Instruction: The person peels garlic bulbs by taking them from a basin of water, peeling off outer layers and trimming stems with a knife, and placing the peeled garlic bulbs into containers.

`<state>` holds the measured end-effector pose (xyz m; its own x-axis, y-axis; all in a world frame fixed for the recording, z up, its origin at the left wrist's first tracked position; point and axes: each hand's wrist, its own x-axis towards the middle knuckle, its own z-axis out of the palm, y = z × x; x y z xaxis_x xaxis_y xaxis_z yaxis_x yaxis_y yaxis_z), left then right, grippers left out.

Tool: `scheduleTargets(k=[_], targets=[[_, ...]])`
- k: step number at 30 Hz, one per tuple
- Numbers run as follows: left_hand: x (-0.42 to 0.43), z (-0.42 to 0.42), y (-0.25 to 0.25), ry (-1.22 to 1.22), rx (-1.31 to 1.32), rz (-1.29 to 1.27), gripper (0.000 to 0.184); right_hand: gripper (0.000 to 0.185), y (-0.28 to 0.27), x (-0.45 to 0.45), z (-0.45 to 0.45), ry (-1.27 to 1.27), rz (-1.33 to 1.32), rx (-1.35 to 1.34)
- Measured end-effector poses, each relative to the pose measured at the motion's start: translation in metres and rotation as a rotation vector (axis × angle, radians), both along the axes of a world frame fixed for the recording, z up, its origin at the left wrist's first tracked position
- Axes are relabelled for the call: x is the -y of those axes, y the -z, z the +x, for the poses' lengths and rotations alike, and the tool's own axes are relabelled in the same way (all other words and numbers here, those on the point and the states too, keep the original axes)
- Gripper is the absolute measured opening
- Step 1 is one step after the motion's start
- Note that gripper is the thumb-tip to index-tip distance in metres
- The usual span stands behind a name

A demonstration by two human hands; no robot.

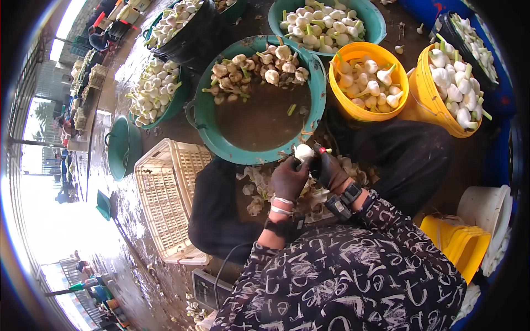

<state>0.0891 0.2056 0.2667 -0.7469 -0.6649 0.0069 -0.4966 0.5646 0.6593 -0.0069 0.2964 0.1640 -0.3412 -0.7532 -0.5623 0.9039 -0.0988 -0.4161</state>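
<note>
Pinches a white garlic bulb [303, 153] in the left hand [290, 179], the nearer one, at one o'clock from its knuckles, beside the near rim of the green tub [319, 88]

Wraps the right hand [334, 172] round a red-and-black tool [320, 149] at three o'clock from the bulb; seems to line up the bulb's long axis from nine to three, with a greenish stem [328, 150] beyond the tool; cannot tell whether touching; looks round, smooth and clean white, brighter than the soiled bulbs [271, 76] at the tub's twelve o'clock

Pretty clean-looking, round white garlic bulb [303, 152] held up here, smooth side showing, just beside a small red-and-black handheld tool [321, 150] that's tilted and mostly hidden.
</note>
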Motion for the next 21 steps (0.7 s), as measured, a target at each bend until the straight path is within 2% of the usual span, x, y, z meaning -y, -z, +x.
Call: scheduleTargets(k=[1,2,3,4,5,7,8,9,10,11,12,14,16,17,18,20,21], targets=[[0.004,-0.001,0.005,-0.009,-0.060,0.179,0.022,0.036,0.004,-0.004,-0.002,-0.079,-0.018,-0.236],[0.007,-0.002,0.010,-0.014,-0.121,0.358,0.025,0.035,0.009,-0.006,-0.002,-0.120,-0.025,-0.355],[0.009,0.000,0.009,-0.027,-0.170,0.914,0.028,0.034,0.005,-0.006,-0.003,-0.154,-0.030,-0.476],[0.011,0.010,0.023,-0.027,-0.169,0.916,0.028,0.026,-0.019,-0.001,0.001,-0.073,-0.106,-0.568],[0.014,0.025,0.049,-0.149,-0.426,0.954,0.026,0.023,-0.022,0.000,0.001,-0.030,-0.143,-0.613],[0.020,0.037,0.026,-0.133,-0.711,1.180,0.019,0.023,-0.020,0.001,-0.002,-0.005,-0.197,-0.724],[0.023,0.043,0.014,-0.117,-0.848,1.296,0.017,0.027,-0.014,0.001,-0.004,0.012,-0.344,-0.341],[0.029,0.040,-0.012,-0.096,-0.614,1.224,0.017,0.031,-0.016,0.002,-0.006,0.055,-0.435,0.056],[0.036,0.038,-0.026,-0.077,-0.386,1.142,0.016,0.031,-0.029,0.001,-0.006,0.048,-0.437,0.058],[0.038,0.029,-0.026,-0.120,-0.175,1.034,0.019,0.031,-0.041,-0.001,-0.006,-0.007,-0.296,-0.580],[0.039,0.028,-0.020,-0.082,-0.159,0.976,0.028,0.032,-0.052,-0.003,-0.006,-0.061,-0.127,-1.211],[0.027,0.023,-0.008,-0.227,-0.291,1.106,0.034,0.033,-0.057,-0.003,-0.002,-0.057,-0.083,-1.288],[0.019,0.018,0.002,-0.136,-0.290,1.100,0.042,0.030,-0.051,0.001,0.003,-0.018,-0.173,-1.068],[0.012,0.013,0.012,-0.092,-0.297,0.990,0.039,0.032,-0.042,0.004,0.002,0.006,-0.226,-1.082],[0.011,0.012,0.013,-0.093,-0.301,0.991,0.039,0.037,-0.032,0.007,0.002,0.029,-0.280,-1.095],[0.011,0.012,0.014,-0.096,-0.119,0.944,0.034,0.035,-0.008,0.001,-0.005,-0.071,-0.276,0.191],[0.010,0.012,0.013,-0.095,-0.119,0.944,0.034,0.035,-0.014,0.001,-0.005,-0.070,-0.276,0.191]])
